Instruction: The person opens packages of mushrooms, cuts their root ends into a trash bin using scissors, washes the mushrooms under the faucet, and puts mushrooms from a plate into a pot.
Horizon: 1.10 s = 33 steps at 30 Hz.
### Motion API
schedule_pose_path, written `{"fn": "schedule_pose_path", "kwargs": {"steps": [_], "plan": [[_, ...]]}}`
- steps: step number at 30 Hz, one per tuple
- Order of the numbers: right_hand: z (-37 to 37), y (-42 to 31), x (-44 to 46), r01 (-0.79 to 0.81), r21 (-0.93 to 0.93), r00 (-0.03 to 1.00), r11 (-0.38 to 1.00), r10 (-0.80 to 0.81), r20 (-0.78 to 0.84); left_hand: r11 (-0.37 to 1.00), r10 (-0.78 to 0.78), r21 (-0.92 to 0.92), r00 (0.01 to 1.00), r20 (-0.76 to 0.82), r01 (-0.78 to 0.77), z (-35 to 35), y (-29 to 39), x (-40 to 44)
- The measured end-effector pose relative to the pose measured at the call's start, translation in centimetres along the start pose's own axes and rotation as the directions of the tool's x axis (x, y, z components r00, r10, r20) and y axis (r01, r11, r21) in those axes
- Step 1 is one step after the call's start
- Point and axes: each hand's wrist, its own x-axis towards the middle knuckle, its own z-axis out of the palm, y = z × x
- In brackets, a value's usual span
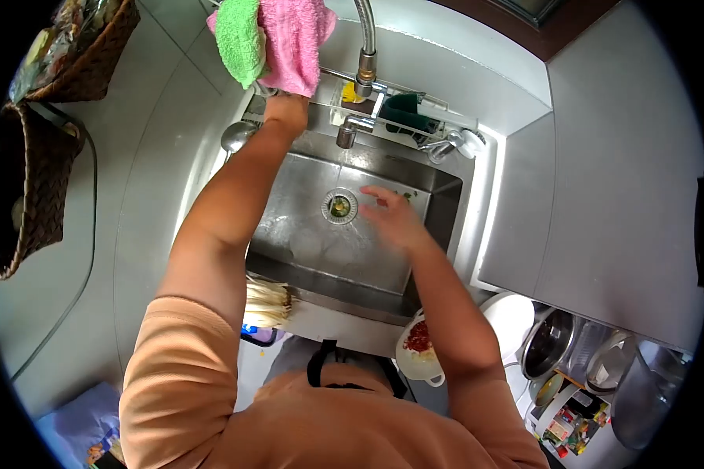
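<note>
My left hand (288,114) reaches to the back left of the sink, just beneath a hanging pink towel (293,47) and a green cloth (238,37). The towel covers its fingers, so whether they grip anything is hidden. Over the steel sink (309,254), my right hand (393,219) hovers slightly blurred, fingers apart and holding nothing. Left of it lies the drain strainer (339,206) with greenish-yellow scraps inside. A few green bits (405,195) stick near the basin's back right.
A faucet (347,131) and a wire rack (414,125) line the back. A ladle (238,137) rests on the left. Pale, long-stemmed mushrooms (267,302) and a white bowl of chopped red food (405,361) sit at the front edge. Woven baskets (47,176) stand left.
</note>
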Motion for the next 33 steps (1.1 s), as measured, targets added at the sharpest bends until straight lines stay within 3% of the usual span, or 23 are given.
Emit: {"fn": "schedule_pose_path", "kwargs": {"steps": [4, 6, 7, 8, 9, 10, 12, 14, 16, 18, 19, 22, 24, 27, 28, 30, 31, 33], "plan": [[-6.1, -8.1, 0.4, 0.088, -0.108, 0.924, 0.99, -0.04, 0.381, 0.996, 0.038, -0.082, 0.998, 0.055, -0.033, -5.8, 3.5, -8.0], [-6.7, -7.2, 1.1, 0.068, 0.214, 0.846, 0.975, -0.17, 0.506, 0.892, -0.168, -0.447, 0.966, -0.197, 0.064, -7.6, 3.8, -12.8], [-6.2, -6.3, 1.6, 0.034, 0.362, 0.795, 0.932, -0.245, 0.555, 0.88, -0.2, -0.463, 0.968, -0.153, 0.109, -7.7, 3.8, -14.5], [-3.8, -1.4, 3.4, 0.121, 0.061, 0.813, 0.991, -0.134, 0.567, 0.863, -0.237, -0.48, 0.966, -0.108, 0.158, -7.0, 3.9, -16.2], [-0.9, 2.6, 4.3, 0.197, -0.245, 0.834, 0.949, -0.031, 0.55, 0.84, -0.279, -0.498, 0.959, -0.052, 0.217, -6.2, 4.1, -18.5], [0.7, 2.3, 1.6, 0.376, -0.768, 0.877, 0.519, 0.07, 0.476, 0.863, -0.316, -0.456, 0.936, -0.153, 0.217, -5.3, 4.3, -21.2], [3.8, 0.1, 0.1, 0.411, -0.895, 0.912, 0.174, -0.081, 0.403, 0.913, -0.358, -0.333, 0.85, -0.385, 0.234, -4.2, 3.3, -24.7], [7.8, -4.2, -0.6, 0.483, -0.476, 0.852, 0.735, -0.269, 0.449, 0.787, -0.278, -0.617, 0.892, -0.356, -0.001, -7.5, 0.5, -29.8], [11.8, -9.7, -3.9, 0.568, -0.438, 0.791, 0.697, -0.316, 0.523, 0.581, -0.328, -0.813, 0.927, -0.181, 0.047, -9.2, -1.7, -36.1], [17.0, -12.3, -7.3, 0.696, -0.212, 0.641, 0.686, -0.461, 0.613, 0.34, -0.496, -0.927, 0.867, -0.034, 0.158, -10.2, -3.3, -43.2], [19.7, -14.3, -10.1, 0.736, -0.129, 0.563, 0.664, -0.495, 0.661, 0.324, -0.604, -0.936, 0.792, -0.093, 0.137, -9.9, -3.7, -47.0], [27.0, -18.3, -19.8, 0.826, 0.079, 0.316, 0.558, -0.574, 0.755, 0.206, -0.747, -0.945, 0.665, 0.015, 0.253, -9.6, -4.8, -60.2], [32.3, -19.2, -26.6, 0.809, 0.229, 0.138, 0.542, -0.553, 0.821, 0.096, -0.851, -0.939, 0.517, 0.094, 0.329, -7.6, -4.5, -69.4], [39.7, -19.6, -37.8, 0.79, 0.29, -0.034, 0.541, -0.433, 0.901, -0.036, -0.931, -0.908, 0.315, 0.182, 0.418, -4.7, -2.8, -83.8], [41.8, -19.5, -41.8, 0.775, 0.32, -0.092, 0.545, -0.404, 0.91, -0.162, -0.948, -0.916, 0.199, 0.247, 0.366, -4.4, -1.7, -88.7], [47.1, -17.6, -48.5, 0.8, 0.377, -0.187, 0.467, -0.403, 0.896, -0.137, -0.99, -0.851, -0.05, 0.129, 0.506, -1.8, -0.1, -97.6], [49.1, -17.7, -51.8, 0.796, 0.447, -0.277, 0.408, -0.412, 0.868, -0.14, -0.989, -0.827, -0.12, 0.089, 0.544, -1.1, 0.8, -101.6], [53.5, -16.7, -57.1, 0.792, 0.484, -0.316, 0.373, -0.428, 0.847, -0.254, -0.96, -0.8, -0.241, 0.14, 0.544, -2.1, 2.2, -107.9]]}}
